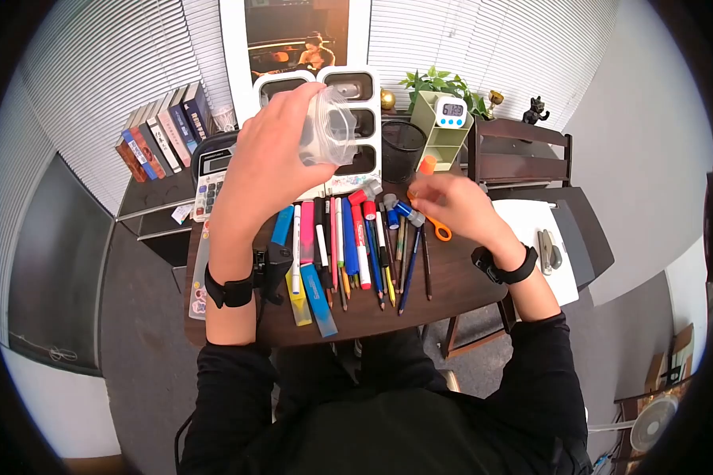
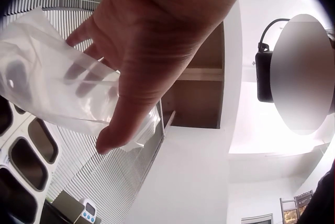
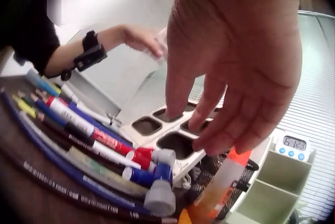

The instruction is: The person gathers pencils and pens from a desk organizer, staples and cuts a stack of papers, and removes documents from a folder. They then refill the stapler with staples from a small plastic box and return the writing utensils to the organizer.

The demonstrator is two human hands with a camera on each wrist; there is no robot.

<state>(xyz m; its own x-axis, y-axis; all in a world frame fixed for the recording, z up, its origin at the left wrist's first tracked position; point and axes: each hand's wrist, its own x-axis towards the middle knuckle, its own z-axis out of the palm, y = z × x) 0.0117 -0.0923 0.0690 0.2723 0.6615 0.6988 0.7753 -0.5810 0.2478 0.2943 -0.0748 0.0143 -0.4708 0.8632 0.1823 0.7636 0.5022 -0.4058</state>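
My left hand point(image 1: 271, 150) grips a clear plastic bag point(image 1: 329, 131), thumb on one side and fingers on the other, raised over the white compartment organizer point(image 1: 375, 162). In the left wrist view the bag point(image 2: 36, 77) hangs crumpled and see-through. My right hand point(image 1: 455, 207) hovers over the right part of the desk with loosely bent fingers and nothing in them. Close by its fingertips stands a glue bottle with an orange cap point(image 3: 238, 157). Orange-handled scissors point(image 1: 442, 230) lie beneath this hand. Left of it, red and blue marker-like pieces with grey ends point(image 3: 161, 195) lie among the pens.
Pens, pencils and highlighters point(image 1: 318, 301) spread over the dark desk point(image 1: 467, 277). Behind are a black mesh cup point(image 1: 402, 154), a green holder with a timer point(image 1: 451, 112) and a plant. At left lies a calculator point(image 1: 211, 186); at right, a stapler point(image 1: 547, 252) on white paper.
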